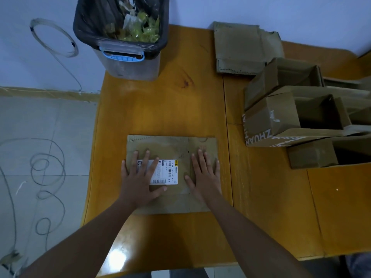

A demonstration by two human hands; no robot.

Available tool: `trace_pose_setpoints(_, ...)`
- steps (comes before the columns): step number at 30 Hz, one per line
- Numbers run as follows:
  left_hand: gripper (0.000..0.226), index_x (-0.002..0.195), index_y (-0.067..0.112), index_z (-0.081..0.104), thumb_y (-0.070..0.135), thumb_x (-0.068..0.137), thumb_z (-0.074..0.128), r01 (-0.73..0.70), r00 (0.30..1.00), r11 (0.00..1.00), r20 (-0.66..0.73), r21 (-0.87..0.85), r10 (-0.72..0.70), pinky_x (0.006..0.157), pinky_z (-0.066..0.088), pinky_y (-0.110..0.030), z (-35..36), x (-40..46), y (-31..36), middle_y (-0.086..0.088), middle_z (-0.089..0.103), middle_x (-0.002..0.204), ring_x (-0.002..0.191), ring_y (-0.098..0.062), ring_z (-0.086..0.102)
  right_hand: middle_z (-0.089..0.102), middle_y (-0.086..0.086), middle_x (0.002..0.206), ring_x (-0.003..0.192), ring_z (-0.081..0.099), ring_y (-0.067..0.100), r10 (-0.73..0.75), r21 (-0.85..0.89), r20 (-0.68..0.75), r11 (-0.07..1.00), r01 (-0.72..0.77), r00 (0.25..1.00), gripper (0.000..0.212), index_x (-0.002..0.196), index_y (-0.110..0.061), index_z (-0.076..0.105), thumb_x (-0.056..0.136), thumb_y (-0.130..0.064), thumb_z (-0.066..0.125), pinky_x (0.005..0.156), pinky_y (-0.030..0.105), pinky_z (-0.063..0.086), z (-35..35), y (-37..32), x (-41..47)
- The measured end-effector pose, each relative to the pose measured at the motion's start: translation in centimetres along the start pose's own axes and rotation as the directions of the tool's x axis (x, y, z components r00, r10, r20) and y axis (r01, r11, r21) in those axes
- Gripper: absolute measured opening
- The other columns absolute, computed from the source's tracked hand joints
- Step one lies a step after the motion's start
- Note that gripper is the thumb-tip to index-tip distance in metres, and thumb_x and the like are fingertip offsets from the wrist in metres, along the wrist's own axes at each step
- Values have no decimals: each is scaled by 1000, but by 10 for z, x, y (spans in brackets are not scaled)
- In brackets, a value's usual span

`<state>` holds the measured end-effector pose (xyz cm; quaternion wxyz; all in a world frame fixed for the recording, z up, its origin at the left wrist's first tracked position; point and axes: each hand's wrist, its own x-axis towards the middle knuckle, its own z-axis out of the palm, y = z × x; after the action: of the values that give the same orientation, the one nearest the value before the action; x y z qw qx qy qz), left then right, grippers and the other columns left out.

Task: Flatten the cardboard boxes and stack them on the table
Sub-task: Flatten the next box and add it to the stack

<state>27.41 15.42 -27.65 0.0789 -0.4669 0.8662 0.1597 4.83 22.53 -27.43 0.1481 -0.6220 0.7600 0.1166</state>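
While both palms, left hand (138, 177) and right hand (204, 175), press fingers-straight on the flat box (172, 147), nothing is gripped. Open boxes (281, 117) crowd the table (160, 107) to the right, a flat stack (241, 47) and bin (124, 37) beyond.

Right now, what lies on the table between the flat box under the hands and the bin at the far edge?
In the head view, only bare table top lies between the flat box and the bin.
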Motion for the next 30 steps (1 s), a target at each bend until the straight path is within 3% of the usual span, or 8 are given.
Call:
trace_pose_setpoints(7,109,153,25,25,92,70,3,60,998,986,-4,-157,-62,115,6,-60,-14,-13,-5,1,-4,161,148,-25,-9,-29,-4,153,142,-24,22,-48,158,-3,986,48,999,70,149,-32,-10,96,-56,30,115,49,-12,-14,14,-10)
trace_pose_setpoints(11,110,151,17,31,90,73,11,68,996,955,-37,-289,-82,116,20,-53,-22,-28,-5,3,2,160,148,-23,-4,-13,2,160,146,-14,25,-25,223,1,975,24,1000,69,153,-24,3,98,-52,34,119,46,2,-14,26,-24)
trace_pose_setpoints(15,94,143,12,44,73,73,35,109,985,931,-91,-349,-149,109,35,-50,-27,-29,5,2,26,158,146,-28,19,-2,3,160,146,-10,31,-16,279,-43,960,28,999,67,152,-19,12,98,-47,39,119,46,11,-11,24,-32)
trace_pose_setpoints(18,89,138,13,51,71,69,45,156,972,913,-104,-376,-209,103,38,-50,-26,-26,11,2,38,152,139,-29,27,10,2,160,147,0,30,60,416,-90,909,-17,994,63,151,-17,23,97,-37,47,118,45,17,-13,18,-31)
trace_pose_setpoints(21,79,136,16,51,57,72,73,193,964,900,-95,-391,-248,101,38,-47,-22,-23,13,2,38,151,136,-28,26,12,1,159,145,6,26,203,446,-78,883,-148,976,61,150,-17,25,96,-38,44,117,42,17,-12,16,-31)
trace_pose_setpoints(24,75,136,17,51,45,73,80,231,952,882,-93,-410,-293,104,36,-47,-21,-23,18,0,35,152,136,-27,24,17,-2,158,141,11,24,234,473,-84,865,-168,969,57,147,-22,33,95,-39,46,115,41,17,-9,14,-35)
trace_pose_setpoints(27,76,136,16,51,41,72,82,242,946,871,-98,-427,-310,105,33,-44,-21,-26,22,0,36,151,135,-27,24,28,-6,152,134,20,19,297,656,-89,736,-168,951,45,139,-20,48,95,-31,51,111,40,27,-11,18,-33)
trace_pose_setpoints(30,77,133,16,54,36,66,87,232,935,835,-123,-499,-334,100,30,-35,-21,-33,24,-2,41,145,127,-26,27,41,-11,136,119,27,17,379,862,-15,474,-180,925,32,127,-17,59,99,-23,47,94,30,32,-21,26,-28)
